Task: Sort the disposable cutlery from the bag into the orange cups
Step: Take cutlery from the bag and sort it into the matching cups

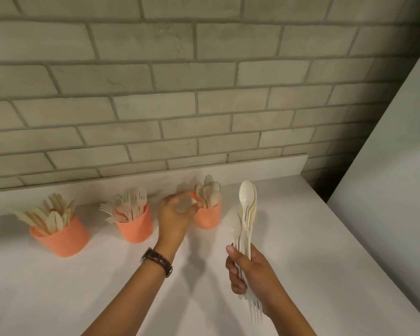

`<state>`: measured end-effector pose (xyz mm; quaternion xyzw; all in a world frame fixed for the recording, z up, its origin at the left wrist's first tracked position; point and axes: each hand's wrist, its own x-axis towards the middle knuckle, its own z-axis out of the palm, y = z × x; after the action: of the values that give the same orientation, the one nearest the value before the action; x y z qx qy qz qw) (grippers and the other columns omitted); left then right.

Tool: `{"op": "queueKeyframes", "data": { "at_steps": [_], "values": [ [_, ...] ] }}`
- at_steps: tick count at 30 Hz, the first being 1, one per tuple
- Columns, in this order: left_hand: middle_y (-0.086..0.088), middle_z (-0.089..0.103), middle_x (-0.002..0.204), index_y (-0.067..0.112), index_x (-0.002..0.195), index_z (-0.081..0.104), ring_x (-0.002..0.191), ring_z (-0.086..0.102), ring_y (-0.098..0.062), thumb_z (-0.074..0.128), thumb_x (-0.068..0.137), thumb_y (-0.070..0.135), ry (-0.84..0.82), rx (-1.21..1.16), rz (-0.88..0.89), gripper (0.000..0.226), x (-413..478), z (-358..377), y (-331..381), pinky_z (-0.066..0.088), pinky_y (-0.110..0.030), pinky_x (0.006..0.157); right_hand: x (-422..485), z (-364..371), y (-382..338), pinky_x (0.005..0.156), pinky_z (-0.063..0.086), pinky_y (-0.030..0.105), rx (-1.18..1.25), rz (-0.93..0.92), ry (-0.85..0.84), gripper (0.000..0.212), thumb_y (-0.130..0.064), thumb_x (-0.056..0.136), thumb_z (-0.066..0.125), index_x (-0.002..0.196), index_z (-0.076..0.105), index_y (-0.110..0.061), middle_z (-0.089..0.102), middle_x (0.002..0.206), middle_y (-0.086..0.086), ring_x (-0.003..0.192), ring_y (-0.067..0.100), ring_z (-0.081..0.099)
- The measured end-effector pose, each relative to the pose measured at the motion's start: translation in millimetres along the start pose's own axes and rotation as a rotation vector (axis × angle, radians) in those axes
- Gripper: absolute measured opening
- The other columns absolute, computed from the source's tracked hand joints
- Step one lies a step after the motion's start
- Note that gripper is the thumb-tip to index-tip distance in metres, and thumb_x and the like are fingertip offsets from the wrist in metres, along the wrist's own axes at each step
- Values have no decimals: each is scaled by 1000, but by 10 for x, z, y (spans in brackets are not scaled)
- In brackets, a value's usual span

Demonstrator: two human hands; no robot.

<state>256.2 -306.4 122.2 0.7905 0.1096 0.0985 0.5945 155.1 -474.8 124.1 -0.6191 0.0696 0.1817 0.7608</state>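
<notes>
Three orange cups stand in a row on the white worktop [83, 287], close under the grey brick wall [204, 93]. On the head camera I take the middle one, the fork cup [135, 227], as my mark; it is packed with pale forks, tines up. Left of the fork cup, well apart, I see the knife cup [60, 235], with pale knives fanned out above its rim. Right of the fork cup stands the spoon cup [207, 217], spoon bowls rising out of it.

Between the fork cup and the spoon cup is the left hand [175, 214], with a brown-strapped wristwatch [158, 260] on its wrist. Its fingers [197, 204] curve in at the near rim of the spoon cup. That spot is blurred, so I cannot tell whether they pinch anything or only touch the rim.

Further right of the fork cup, beyond the spoon cup and nearer to me, the right hand [250, 272] is raised above the worktop. Its fingers [237, 284] and thumb are wrapped round a bundle of white plastic cutlery [246, 226], held upright. Spoon bowls show at the top of the bundle, and fork tines stick out below the palm.

A plain white panel [398, 166] slants up at the far right of the fork cup.
</notes>
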Motion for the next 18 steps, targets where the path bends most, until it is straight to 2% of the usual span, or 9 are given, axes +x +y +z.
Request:
{"op": "queueKeyframes", "data": {
  "at_steps": [2, 3, 6, 8, 12, 14, 18],
  "values": [
    [10, 63, 105, 29, 85, 70, 97, 55, -9, 72, 78, 19, -120, -73, 26, 12, -281, -114, 190, 39, -17, 81, 1, 64, 2, 41, 27, 22, 4, 7, -73, 20, -25, 93, 54, 84, 44, -10, 43, 56, 3, 37, 13, 29],
    [12, 68, 97, 31, 80, 71, 93, 58, -8, 71, 79, 20, -187, -84, 27, 11, -395, -180, 263, 42, -14, 80, 0, 106, 2, 42, 27, 22, 9, 13, -117, 23, -27, 92, 55, 81, 44, -9, 43, 55, 3, 37, 13, 29],
    [7, 74, 86, 27, 78, 74, 87, 66, -11, 74, 76, 21, -286, -100, -36, 7, -627, -365, 338, 50, -18, 81, 3, 245, 1, 42, 29, 21, 37, 23, -217, 33, -34, 87, 55, 73, 41, -7, 43, 49, 2, 35, 13, 31],
    [4, 74, 85, 22, 84, 74, 85, 67, -12, 77, 73, 21, -288, -93, -85, 11, -760, -476, 326, 53, -21, 81, 12, 338, -6, 40, 30, 20, 70, 25, -268, 35, -35, 87, 54, 70, 41, -7, 42, 44, 1, 33, 13, 32],
    [8, 73, 80, 22, 83, 75, 69, 60, -1, 75, 75, 16, -271, -67, -97, 10, -950, -611, 243, 46, -6, 67, 20, 497, -11, 37, 30, 19, 134, 10, -340, 30, -33, 86, 54, 73, 50, -6, 41, 48, 4, 30, 12, 32],
    [12, 73, 78, 25, 80, 75, 63, 55, 2, 75, 74, 17, -231, -44, -75, 11, -987, -668, 205, 44, -5, 62, 12, 566, 0, 38, 30, 20, 111, -4, -364, 26, -34, 86, 53, 76, 55, -9, 41, 49, 5, 30, 12, 32],
    [19, 72, 78, 30, 73, 74, 66, 54, -1, 77, 71, 19, -194, 10, -45, 12, -1019, -755, 161, 43, -6, 62, -18, 643, 33, 40, 31, 23, 34, -18, -391, 32, -37, 89, 48, 67, 63, -19, 45, 43, 2, 30, 13, 33]
  ]
}}
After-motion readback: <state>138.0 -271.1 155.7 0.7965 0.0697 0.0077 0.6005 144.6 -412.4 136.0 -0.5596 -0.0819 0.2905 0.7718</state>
